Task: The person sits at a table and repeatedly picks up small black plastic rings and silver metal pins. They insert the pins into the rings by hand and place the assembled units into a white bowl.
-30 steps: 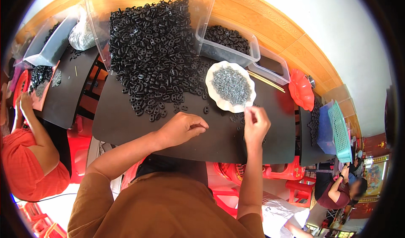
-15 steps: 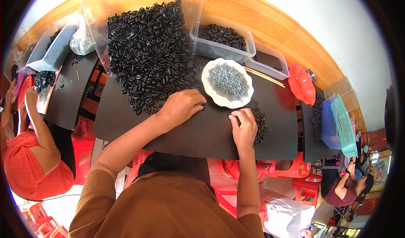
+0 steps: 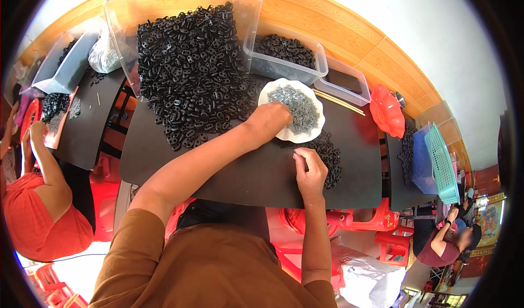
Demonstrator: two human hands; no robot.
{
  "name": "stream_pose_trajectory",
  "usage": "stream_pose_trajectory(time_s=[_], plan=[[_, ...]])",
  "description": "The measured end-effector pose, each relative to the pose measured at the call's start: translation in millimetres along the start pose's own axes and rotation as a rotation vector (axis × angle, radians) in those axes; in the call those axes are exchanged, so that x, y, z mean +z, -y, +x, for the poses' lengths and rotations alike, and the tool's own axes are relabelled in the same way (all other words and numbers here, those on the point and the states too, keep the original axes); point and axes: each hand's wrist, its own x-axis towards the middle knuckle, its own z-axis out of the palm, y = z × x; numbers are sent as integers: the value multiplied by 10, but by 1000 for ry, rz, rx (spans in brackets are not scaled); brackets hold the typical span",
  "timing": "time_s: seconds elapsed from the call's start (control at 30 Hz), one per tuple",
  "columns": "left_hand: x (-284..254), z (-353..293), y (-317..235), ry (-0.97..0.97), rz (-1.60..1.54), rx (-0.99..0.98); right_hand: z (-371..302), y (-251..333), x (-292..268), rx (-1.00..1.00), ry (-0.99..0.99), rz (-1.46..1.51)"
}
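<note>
My left hand (image 3: 269, 123) reaches over the near left rim of a scalloped white bowl (image 3: 265, 96). Its bent fingertips touch the small clear pieces (image 3: 303, 111) heaped inside, and whatever they pinch is hidden. Lower and to the right, my right hand (image 3: 311, 171) hovers at the table with thumb and forefinger pressed together. Anything between them is too small to name. Beside that hand lies a small pile of black plastic pieces (image 3: 329, 158). A far larger heap of black pieces with holes (image 3: 188, 73) spills out of a clear bin on the left.
A clear tub (image 3: 319, 62) of black pieces stands behind the bowl, near wooden chopsticks (image 3: 341, 103) and a red scalloped dish (image 3: 386, 111). A green basket (image 3: 443, 163) leans at the right. People sit at the tables on both sides, among red stools (image 3: 394, 245).
My left hand has moved right and up, from the tabletop left of the bowl to the clear pieces inside it. The right hand stays nearly in place, fingers still closed.
</note>
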Motion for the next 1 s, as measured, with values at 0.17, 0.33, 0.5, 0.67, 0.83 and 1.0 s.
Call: stream_pose_trajectory(time_s=[0.17, 0.33, 0.5, 0.67, 0.83, 1.0], plan=[[41, 67, -5, 62, 28, 13, 3, 39, -36, 65, 19, 56], [-26, 70, 11, -86, -241, -33, 40, 100, -25, 17, 48, 38], [-275, -58, -11, -133, -672, -213, -35, 185, 63, 122, 35, 153], [-497, -598, -124, 102, -1106, -371, -5, 302, 140, 183, 106, 292], [-361, -962, -120, 96, -1358, -417, 16, 452, 301, 402, 116, 750], [-338, -1075, -164, 81, -1421, -465, -16, 467, 345, 529, 224, 749]])
